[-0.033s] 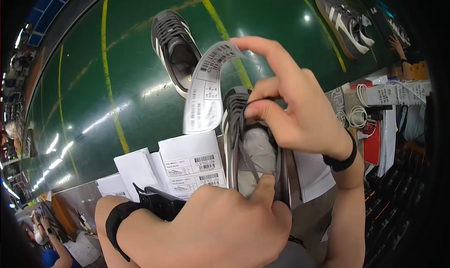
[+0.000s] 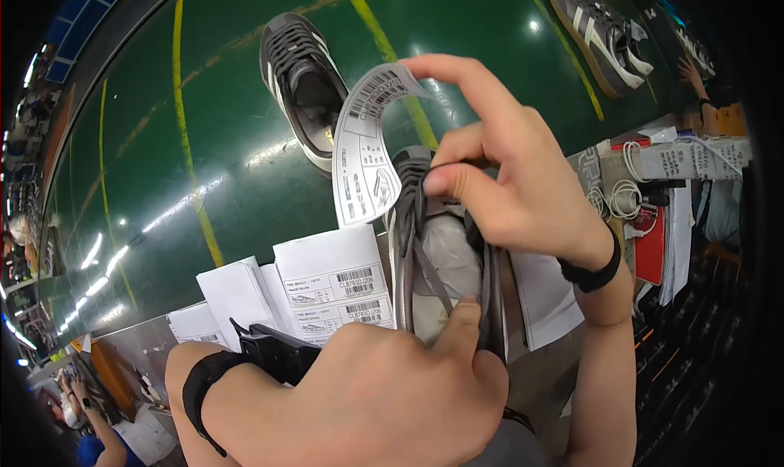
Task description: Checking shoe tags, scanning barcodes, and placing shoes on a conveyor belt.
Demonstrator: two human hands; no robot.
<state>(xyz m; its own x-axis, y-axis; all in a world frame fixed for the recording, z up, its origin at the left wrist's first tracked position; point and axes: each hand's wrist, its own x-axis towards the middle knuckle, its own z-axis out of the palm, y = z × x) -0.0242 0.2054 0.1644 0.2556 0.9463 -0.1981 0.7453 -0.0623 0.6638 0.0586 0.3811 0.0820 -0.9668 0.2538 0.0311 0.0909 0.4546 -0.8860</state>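
A dark grey sneaker (image 2: 492,304) with white paper stuffing (image 2: 447,259) inside stands upright before me, toe away. My left hand (image 2: 400,393) is closed around its heel, the index finger pressed into the opening beside a thin dark strand. My right hand (image 2: 518,177) pinches the dark tongue by the laces (image 2: 412,193) between thumb and bent fingers. A curled white barcode label (image 2: 359,161) hangs from its outstretched index fingertip, bending left above the toe. Beyond it lies a second dark sneaker (image 2: 306,83) with white stripes, touched by neither hand.
Printed label sheets (image 2: 335,283) and folded white papers (image 2: 237,295) stand at the green table's (image 2: 245,181) near edge, beside a black holder (image 2: 282,353). More sneakers (image 2: 600,42) sit far right. White cables (image 2: 625,197) and a red folder (image 2: 651,255) are at right. Another person's hand (image 2: 694,79) shows beyond.
The curled label has swung slightly right and bent more, its printed face turning. Both hands keep their hold on the sneaker, the right one shifted very little.
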